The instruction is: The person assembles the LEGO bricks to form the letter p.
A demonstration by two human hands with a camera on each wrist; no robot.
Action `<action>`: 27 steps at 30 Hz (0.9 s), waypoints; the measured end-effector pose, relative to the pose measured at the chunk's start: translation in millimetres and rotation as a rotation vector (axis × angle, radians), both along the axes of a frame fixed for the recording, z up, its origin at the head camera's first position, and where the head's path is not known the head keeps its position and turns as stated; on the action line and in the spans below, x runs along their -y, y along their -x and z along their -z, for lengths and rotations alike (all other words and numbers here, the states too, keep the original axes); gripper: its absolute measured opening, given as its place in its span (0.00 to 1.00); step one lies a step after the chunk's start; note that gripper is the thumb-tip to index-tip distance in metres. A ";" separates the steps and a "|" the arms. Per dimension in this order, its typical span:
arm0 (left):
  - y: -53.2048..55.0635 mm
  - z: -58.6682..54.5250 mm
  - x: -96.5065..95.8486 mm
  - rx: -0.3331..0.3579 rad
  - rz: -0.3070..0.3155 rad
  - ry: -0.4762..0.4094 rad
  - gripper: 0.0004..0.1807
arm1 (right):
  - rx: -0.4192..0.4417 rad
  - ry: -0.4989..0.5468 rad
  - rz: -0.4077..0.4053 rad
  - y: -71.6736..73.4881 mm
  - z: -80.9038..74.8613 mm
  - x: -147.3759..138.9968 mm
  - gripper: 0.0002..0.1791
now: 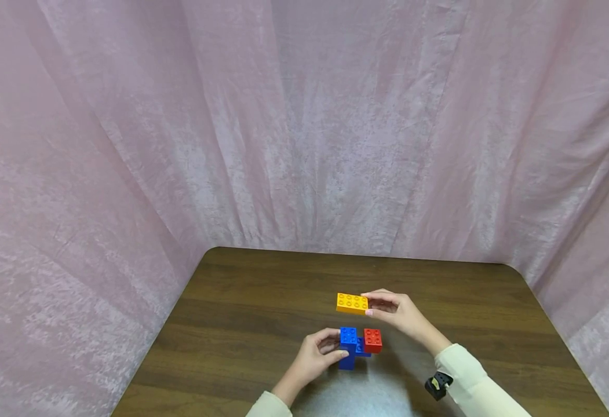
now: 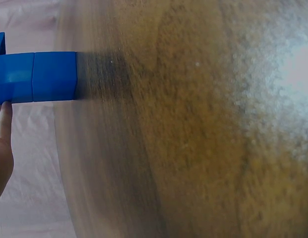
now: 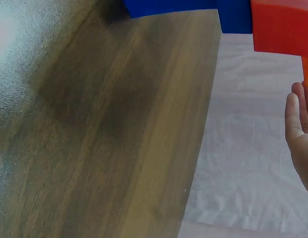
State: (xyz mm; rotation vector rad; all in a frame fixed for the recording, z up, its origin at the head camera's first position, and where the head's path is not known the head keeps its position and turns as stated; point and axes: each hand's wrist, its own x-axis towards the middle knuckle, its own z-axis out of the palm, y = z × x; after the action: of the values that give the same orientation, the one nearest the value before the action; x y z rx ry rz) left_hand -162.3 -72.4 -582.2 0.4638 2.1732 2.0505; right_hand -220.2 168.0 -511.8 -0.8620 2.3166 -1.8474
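Note:
A stack of blue toy building bricks (image 1: 347,354) stands upright on the table, with a blue brick jutting right and a red brick (image 1: 372,340) on that side arm. My left hand (image 1: 312,358) grips the stack near its top, thumb in front and fingers behind. Beyond the stack and above it, my right hand (image 1: 395,311) pinches the right end of a yellow brick (image 1: 352,303) with two rows of studs. In the left wrist view the blue stack (image 2: 37,77) shows, a finger against it. The right wrist view has the red brick (image 3: 282,27) hiding most of the yellow one.
The brown wood-grain table (image 1: 252,289) has rounded far corners and a bright glare patch near the front. Pink curtains (image 1: 304,127) hang behind and beside it. A small black camera (image 1: 438,385) is strapped at the right wrist.

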 end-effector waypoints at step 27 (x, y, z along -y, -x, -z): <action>0.8 0.8 -0.7 -0.025 0.018 -0.038 0.18 | -0.081 0.022 -0.105 -33.5 1.1 -14.3 0.18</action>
State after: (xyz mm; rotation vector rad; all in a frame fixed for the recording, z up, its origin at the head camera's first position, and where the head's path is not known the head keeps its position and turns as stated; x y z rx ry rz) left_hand -163.1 -71.7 -583.0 0.5141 2.1390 2.0909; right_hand -186.7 182.2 -512.9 -1.0586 2.2520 -1.8312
